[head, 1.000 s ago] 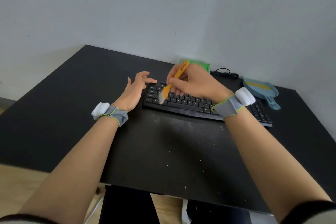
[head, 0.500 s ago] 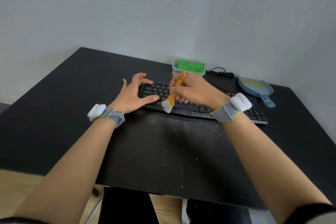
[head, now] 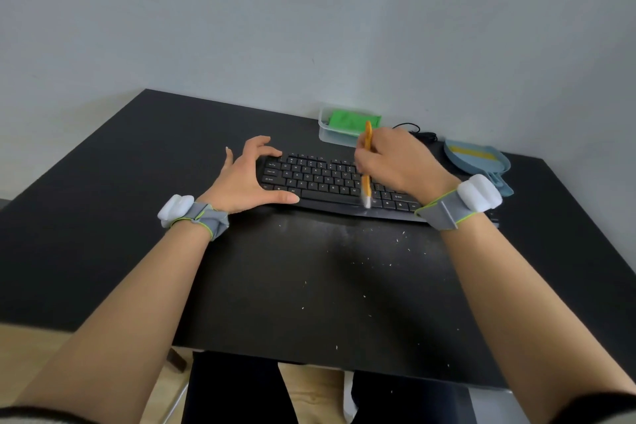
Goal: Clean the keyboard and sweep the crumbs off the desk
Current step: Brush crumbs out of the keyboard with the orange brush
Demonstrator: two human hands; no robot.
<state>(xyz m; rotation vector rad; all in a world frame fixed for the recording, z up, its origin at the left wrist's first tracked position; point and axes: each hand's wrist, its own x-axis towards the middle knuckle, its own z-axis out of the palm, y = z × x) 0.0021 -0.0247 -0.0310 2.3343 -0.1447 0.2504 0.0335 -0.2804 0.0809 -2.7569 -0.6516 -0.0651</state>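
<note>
Nearest me, the front stretch of the black tabletop (head: 103, 217) carries pale crumbs (head: 364, 296) scattered thinly from the near edge up toward the keyboard, denser in a dusty smear just below its front edge. Both forearms reach in from the bottom corners, each with a grey wrist strap (head: 210, 220) and a white pod. I see the left hand (head: 247, 179) at the keyboard's left end, thumb laid along the front edge, index finger curled over the top-left corner, the other fingers (head: 256, 143) spread and lifted; it braces the black keyboard (head: 320, 182) between thumb and index. The keyboard lies flat across the middle of the tabletop. The right hand (head: 399, 162) is over its right-centre keys, fingers curled round the orange brush (head: 367, 165), which stands nearly upright, white bristles blurred and down at the bottom key row near the space bar. Farther back, near the wall, sits a clear container (head: 330, 138) holding a green cloth (head: 347, 120); to its right a black cable (head: 418, 132), then a blue dustpan (head: 478, 162) beside the keyboard's right end.
</note>
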